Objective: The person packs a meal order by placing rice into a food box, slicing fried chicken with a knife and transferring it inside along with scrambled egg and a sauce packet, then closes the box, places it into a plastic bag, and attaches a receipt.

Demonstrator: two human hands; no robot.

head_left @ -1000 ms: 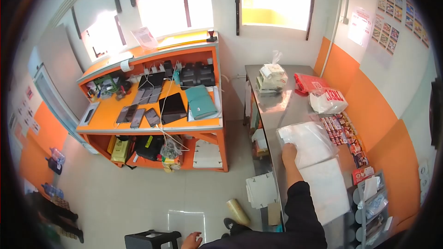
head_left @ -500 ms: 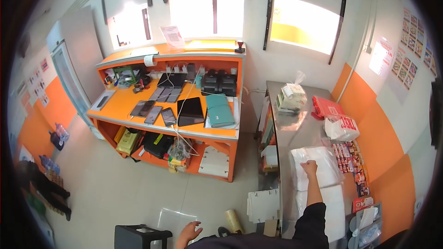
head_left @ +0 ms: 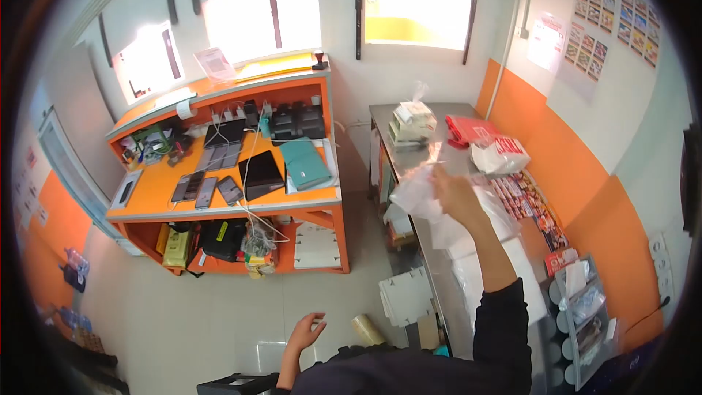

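My right hand (head_left: 455,196) pinches a thin whitish plastic bag (head_left: 415,194), raised above the metal counter (head_left: 452,159). The bag hangs off to the hand's left, over the counter's edge. Beneath my forearm lie two flat stacks of white plastic bags, the farther stack (head_left: 499,213) and the nearer stack (head_left: 474,278). Low in the view, my left hand (head_left: 306,331) hovers over the floor, its fingers loosely apart and holding nothing.
Along the wall run small colourful packets (head_left: 528,208), a red-lettered white bag (head_left: 501,155) and a red bag (head_left: 470,130). An orange desk (head_left: 175,183) with phones and tablets stands left. A dark stool (head_left: 238,382) and a yellowish roll (head_left: 367,329) are on the floor.
My right hand has lifted a plastic bag off the farther stack, moving up and left. My left hand has risen slightly. The whole view has shifted to the right.
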